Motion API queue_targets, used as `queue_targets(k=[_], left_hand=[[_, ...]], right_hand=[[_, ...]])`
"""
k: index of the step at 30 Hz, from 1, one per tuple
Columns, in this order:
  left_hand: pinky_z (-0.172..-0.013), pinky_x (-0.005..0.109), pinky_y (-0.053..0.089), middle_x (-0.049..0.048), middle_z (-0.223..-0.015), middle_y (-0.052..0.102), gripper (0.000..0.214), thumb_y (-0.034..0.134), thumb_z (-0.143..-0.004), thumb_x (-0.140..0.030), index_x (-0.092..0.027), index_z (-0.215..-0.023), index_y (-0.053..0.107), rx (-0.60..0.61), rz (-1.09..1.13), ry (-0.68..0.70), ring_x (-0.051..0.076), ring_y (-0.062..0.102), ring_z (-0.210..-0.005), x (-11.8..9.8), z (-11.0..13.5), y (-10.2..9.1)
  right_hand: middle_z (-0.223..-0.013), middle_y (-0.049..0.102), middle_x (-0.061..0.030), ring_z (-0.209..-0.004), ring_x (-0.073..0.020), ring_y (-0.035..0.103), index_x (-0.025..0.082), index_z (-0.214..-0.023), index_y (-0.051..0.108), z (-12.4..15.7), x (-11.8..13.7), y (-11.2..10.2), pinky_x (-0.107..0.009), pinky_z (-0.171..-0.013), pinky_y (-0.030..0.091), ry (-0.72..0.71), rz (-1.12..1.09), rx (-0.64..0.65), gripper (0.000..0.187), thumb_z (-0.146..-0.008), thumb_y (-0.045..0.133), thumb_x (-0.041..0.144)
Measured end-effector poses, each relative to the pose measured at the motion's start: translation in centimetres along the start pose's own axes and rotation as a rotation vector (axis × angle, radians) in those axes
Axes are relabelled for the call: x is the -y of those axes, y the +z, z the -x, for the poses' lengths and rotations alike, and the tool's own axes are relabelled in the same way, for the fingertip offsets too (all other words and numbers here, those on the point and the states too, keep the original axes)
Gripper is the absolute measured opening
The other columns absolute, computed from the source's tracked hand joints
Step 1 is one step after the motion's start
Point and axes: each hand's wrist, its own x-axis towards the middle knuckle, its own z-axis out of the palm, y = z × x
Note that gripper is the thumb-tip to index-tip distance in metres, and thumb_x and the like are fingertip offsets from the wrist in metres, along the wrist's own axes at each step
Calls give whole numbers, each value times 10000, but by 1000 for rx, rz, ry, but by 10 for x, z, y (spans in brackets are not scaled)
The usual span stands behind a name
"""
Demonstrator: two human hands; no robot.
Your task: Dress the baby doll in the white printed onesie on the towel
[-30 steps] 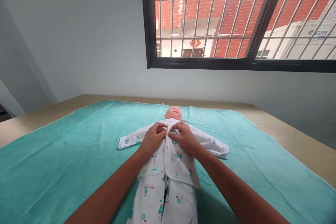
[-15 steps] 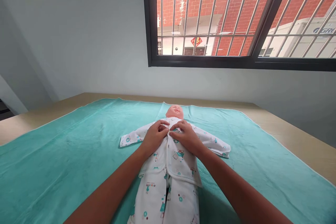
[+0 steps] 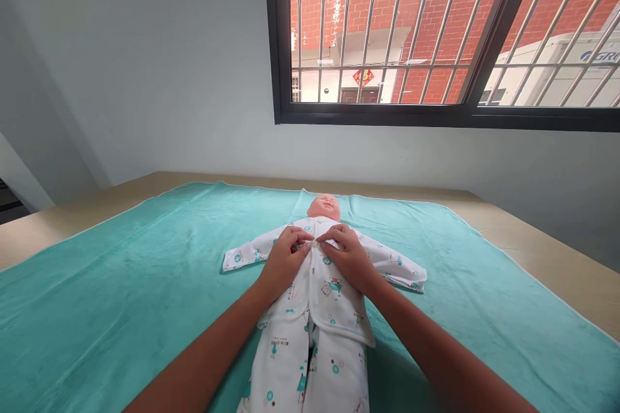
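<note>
A baby doll (image 3: 323,205) lies on its back on a teal blanket (image 3: 121,271), head toward the far wall. It wears a white printed shirt (image 3: 329,290) and matching trousers (image 3: 290,361). My left hand (image 3: 283,261) and my right hand (image 3: 351,258) meet on the doll's chest. Both pinch the shirt's front edges together at a small button near the collar. The sleeves lie spread out to either side.
The blanket covers a light wooden table (image 3: 533,245) that stands against a pale wall. A barred window (image 3: 436,32) above shows a red brick building outside. The table's right edge runs diagonally toward me.
The view has shifted slightly. My fingers have worked a little at the button near the collar; the hands stay on the doll's chest.
</note>
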Motion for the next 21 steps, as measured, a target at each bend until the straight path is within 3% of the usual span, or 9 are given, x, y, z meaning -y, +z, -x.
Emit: queue_targets(k=[6,10,16,21], left_hand=[[-820,287,436,49,-1154,561,242,496,-892,-198,-239,-1046,679,23,-10,30,180,553,-991,-5,6,-5],[-885,303,438,47,-1155,564,234,497,-906,-213,-245,-1035,690,23,-1,34,193,544,-1059,-7,7,-5],[-955,331,430,59,-1141,572,213,506,-894,-195,-232,-974,700,8,-7,67,208,530,-1112,-5,7,-5],[-1076,381,364,65,-1240,521,287,498,-912,-228,-280,-1126,683,95,-27,67,228,472,-1220,-4,7,-6]], right_hand=[[-1027,591,-58,-953,-220,507,272,-950,727,9,5,-2,-384,-858,422,-254,289,-50,345,-863,457,77],[-1016,612,-63,-912,-212,513,255,-931,735,12,9,-5,-373,-815,428,-321,427,-40,411,-853,408,19],[-993,630,-59,-904,-201,536,249,-877,740,13,7,-6,-348,-792,445,-369,364,-40,413,-862,398,19],[-975,643,-49,-917,-199,555,257,-877,726,14,2,-4,-347,-803,456,-381,249,-55,401,-867,397,27]])
